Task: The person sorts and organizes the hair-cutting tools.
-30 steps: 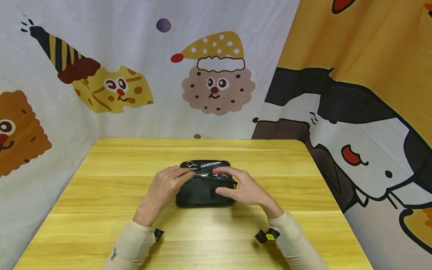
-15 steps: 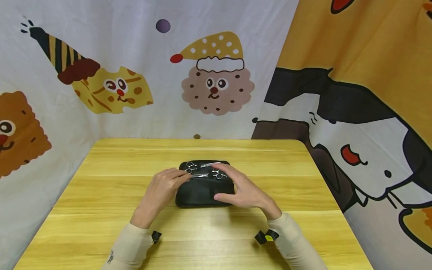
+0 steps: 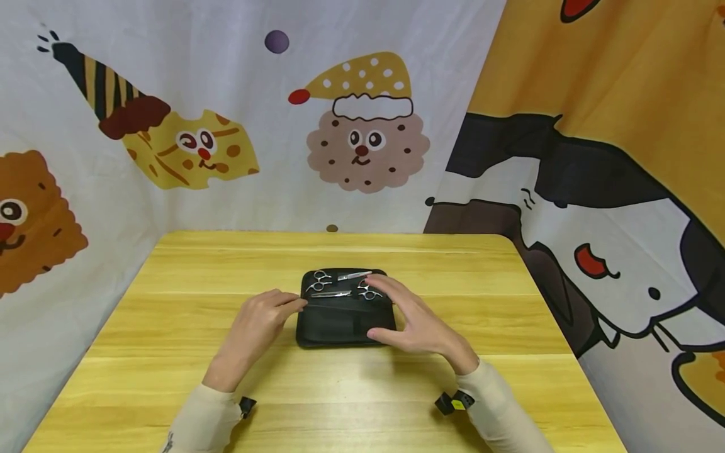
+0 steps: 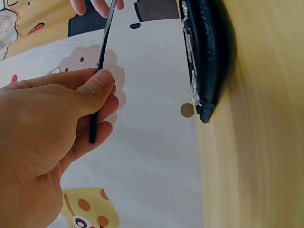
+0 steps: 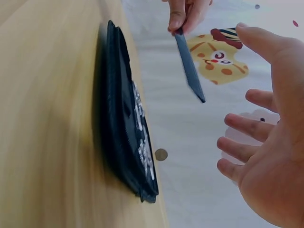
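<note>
Pinched between the thumb and fingers of my left hand (image 3: pixel 257 327) is a thin, flat black comb (image 5: pixel 187 61); its teeth cannot be made out. The comb points to the right, held above the table and over the case. A black zip case (image 3: pixel 328 332) lies open on the table, with one pair of silver scissors (image 3: pixel 333 294) and another pair of scissors (image 3: pixel 354 275) in its far half. My right hand (image 3: pixel 421 321) hovers at the case's right side, thumb and fingers spread apart, with nothing in its grasp. The comb's free end is near its fingers.
The wooden table (image 3: pixel 198 277) extends around the case on all sides. A white curtain (image 3: pixel 215 75) with cartoon prints hangs behind it, and a yellow printed curtain (image 3: pixel 617 82) is at the right.
My left hand has moved left and slightly nearer, carrying the comb away from the scissors. My right hand has moved slightly away from the case's middle, fingers spread. The case stays put.
</note>
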A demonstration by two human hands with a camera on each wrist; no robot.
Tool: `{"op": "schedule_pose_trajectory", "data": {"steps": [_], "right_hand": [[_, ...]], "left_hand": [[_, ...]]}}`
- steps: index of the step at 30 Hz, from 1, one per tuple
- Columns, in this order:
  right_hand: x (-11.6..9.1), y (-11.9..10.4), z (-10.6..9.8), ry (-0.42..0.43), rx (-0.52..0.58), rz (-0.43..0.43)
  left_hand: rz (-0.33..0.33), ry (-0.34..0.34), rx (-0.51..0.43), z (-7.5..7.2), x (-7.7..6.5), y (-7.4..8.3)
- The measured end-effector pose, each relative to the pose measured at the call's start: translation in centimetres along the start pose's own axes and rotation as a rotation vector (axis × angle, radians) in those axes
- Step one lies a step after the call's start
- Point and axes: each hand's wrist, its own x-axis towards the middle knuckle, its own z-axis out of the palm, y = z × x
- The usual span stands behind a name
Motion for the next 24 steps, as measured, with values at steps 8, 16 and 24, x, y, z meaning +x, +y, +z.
{"op": "schedule_pose_trajectory", "data": {"steps": [8, 16, 24], "right_hand": [[-0.9, 0.9, 0.3, -0.013, -0.053, 0.007], [-1.8, 2.1, 0.7, -0.033, -0.126, 0.013], [-2.6, 3.5, 1.2, -0.062, -0.238, 0.011]], "left_hand": [[-0.017, 0.021, -0.007, 0.1, -1.6, -0.6], [-0.064, 0.014, -0.015, 0.1, -2.7, -0.9], [-0.094, -0.028, -0.011, 0.2, -3.6, -1.3]]}}
